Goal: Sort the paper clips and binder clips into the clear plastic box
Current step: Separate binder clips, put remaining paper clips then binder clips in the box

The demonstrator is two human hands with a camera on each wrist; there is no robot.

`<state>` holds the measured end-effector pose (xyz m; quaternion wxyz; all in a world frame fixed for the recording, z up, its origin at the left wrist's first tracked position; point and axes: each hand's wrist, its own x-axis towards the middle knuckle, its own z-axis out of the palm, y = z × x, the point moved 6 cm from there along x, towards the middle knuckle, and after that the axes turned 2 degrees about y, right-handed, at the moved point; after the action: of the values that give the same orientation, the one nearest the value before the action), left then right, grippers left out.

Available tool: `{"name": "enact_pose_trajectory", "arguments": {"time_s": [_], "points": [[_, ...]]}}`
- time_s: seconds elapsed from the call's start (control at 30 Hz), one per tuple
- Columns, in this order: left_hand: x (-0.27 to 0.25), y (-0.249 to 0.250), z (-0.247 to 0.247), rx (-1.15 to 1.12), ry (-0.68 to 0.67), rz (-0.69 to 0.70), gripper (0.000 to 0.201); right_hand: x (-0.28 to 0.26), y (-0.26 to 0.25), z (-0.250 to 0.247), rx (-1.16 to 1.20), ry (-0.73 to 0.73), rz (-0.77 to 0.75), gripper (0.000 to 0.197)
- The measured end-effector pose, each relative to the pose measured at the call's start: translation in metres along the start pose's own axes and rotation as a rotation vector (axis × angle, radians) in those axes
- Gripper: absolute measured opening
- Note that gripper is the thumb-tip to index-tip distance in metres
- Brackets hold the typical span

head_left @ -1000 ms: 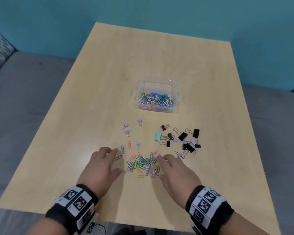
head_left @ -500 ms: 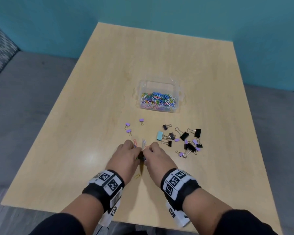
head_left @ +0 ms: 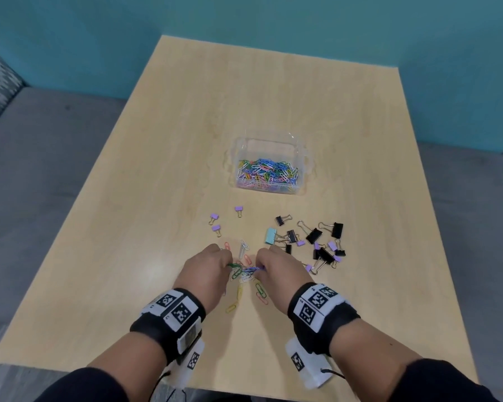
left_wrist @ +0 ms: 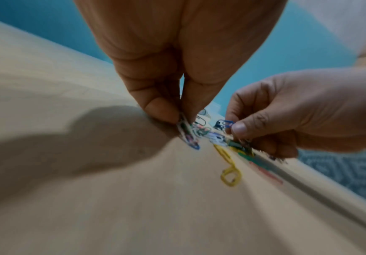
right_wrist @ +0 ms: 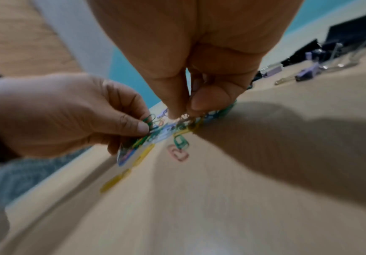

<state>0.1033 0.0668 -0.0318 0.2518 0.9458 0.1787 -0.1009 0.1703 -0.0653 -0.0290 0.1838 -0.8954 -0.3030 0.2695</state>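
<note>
Paper clips point(head_left: 244, 275): small coloured wire loops, heaped on the table point(head_left: 128, 227) between both hands. Left hand point(head_left: 206, 271) and right hand point(head_left: 279, 271) each pinch a bunch in their fingers. Clear plastic box point(head_left: 269, 166): one, holding many clips. Lilac binder clips point(head_left: 215, 224): three, beside a black cluster point(head_left: 317, 242).

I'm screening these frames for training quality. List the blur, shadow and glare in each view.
Head view: sharp at centre, a soft ceiling-light glare on the pale wooden table beside the left hand, edges bowed by the wide lens. Left wrist view: motion-smeared table and yellow paper clip, a broad hand shadow at left. Right wrist view: similar smear, a blurred pink paper clip, a dark shadow under the right hand.
</note>
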Motion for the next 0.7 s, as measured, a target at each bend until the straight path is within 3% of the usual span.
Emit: {"name": "enact_pose_trajectory", "arguments": {"time_s": [0.17, 0.37, 0.5, 0.7], "points": [[0.006, -0.009, -0.007, -0.177, -0.066, -0.124, 0.01, 0.003, 0.018, -0.005, 0.383, -0.039, 0.194, 0.011], [0.019, -0.008, -0.026, -0.675, -0.092, -0.299, 0.015, 0.016, 0.021, -0.026, 0.744, -0.061, 0.285, 0.01], [0.061, 0.012, -0.063, -0.678, 0.005, -0.236, 0.01, 0.051, 0.019, -0.072, 0.769, 0.077, 0.256, 0.013], [0.141, 0.053, -0.109, -0.549, 0.191, -0.085, 0.018, 0.112, 0.018, -0.146, 0.621, 0.299, 0.235, 0.016]]}}
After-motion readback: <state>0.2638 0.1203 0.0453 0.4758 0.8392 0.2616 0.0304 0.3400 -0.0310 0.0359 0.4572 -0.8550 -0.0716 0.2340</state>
